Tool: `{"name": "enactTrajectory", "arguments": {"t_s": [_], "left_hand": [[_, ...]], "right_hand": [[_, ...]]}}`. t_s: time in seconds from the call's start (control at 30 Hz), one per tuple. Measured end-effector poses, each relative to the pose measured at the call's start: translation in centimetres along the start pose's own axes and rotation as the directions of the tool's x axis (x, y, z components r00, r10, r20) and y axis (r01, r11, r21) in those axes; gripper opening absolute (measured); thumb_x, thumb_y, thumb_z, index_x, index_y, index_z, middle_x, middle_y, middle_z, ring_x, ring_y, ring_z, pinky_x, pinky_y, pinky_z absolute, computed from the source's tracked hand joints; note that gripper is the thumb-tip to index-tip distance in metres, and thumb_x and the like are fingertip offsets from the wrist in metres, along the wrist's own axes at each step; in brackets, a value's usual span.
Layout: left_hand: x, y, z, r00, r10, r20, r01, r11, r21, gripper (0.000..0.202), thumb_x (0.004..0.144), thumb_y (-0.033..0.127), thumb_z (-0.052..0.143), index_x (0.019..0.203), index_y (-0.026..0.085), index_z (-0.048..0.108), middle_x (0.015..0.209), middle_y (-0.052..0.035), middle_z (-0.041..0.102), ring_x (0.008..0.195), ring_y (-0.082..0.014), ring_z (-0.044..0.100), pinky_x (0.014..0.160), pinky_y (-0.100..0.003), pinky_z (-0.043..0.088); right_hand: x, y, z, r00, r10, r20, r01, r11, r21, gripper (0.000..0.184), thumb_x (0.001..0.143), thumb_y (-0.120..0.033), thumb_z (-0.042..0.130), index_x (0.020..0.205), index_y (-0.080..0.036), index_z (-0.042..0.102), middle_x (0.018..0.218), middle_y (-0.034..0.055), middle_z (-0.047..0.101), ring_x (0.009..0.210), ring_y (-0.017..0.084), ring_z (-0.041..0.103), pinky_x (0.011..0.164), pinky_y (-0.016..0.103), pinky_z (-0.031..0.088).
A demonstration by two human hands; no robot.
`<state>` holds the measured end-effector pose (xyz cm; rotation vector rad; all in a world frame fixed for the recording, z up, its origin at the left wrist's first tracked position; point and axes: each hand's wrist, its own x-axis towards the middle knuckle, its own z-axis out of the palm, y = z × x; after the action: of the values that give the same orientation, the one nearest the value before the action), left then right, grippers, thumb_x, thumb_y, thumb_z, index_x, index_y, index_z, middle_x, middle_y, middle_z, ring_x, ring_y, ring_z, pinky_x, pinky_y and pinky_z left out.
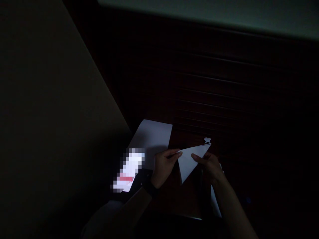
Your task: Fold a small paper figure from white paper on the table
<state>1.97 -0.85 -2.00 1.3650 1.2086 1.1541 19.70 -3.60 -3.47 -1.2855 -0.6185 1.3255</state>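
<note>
A white sheet of paper folded into a triangle (187,163) is held up between my two hands over a dark wooden table. My left hand (164,162) pinches its upper left corner between thumb and fingers. On the right side, my right hand (209,164) grips the paper with the thumb on its front face and the fingers behind, out of sight. One point of the triangle hangs downward, another reaches up to the right. Just beyond that far tip lies a small folded white paper piece (207,140).
Flat white paper (156,134) lies left of my hands. In front of it glows a phone-like screen (131,169), its content blurred out. Another white item (215,200), partly hidden, is by my right forearm. Dark slatted wood (211,79) rises behind; a plain wall (50,99) stands left.
</note>
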Motion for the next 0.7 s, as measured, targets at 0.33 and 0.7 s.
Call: {"name": "enactTrajectory", "arguments": {"t_s": [0.33,0.7], "left_hand": [[0.4,-0.2,-0.3,0.995,-0.016,-0.101,0.014,1.0,-0.018,0.025,0.07,0.035,0.064,0.088,0.019,0.07,0.087,-0.0038,0.071,0.08,-0.0193,0.065,0.07,-0.026,0.052],[0.8,-0.1,-0.8,0.991,-0.03,-0.129,0.028,0.999,-0.018,0.028,0.071,0.037,0.063,0.09,0.017,0.07,0.08,-0.0049,0.071,0.069,-0.0174,0.065,0.062,-0.025,0.052]], "right_hand": [[-0.7,1.3,2.0,0.999,-0.015,0.044,0.014,0.999,0.033,0.037,0.058,-0.028,0.077,0.09,-0.017,0.064,0.091,0.0081,0.069,0.077,0.023,0.065,0.071,0.037,0.05],[-0.3,1.7,1.3,0.991,-0.074,-0.11,0.087,0.99,0.114,0.035,0.054,-0.024,0.079,0.085,-0.02,0.062,0.069,0.0012,0.067,0.064,0.02,0.064,0.066,0.035,0.051]]}}
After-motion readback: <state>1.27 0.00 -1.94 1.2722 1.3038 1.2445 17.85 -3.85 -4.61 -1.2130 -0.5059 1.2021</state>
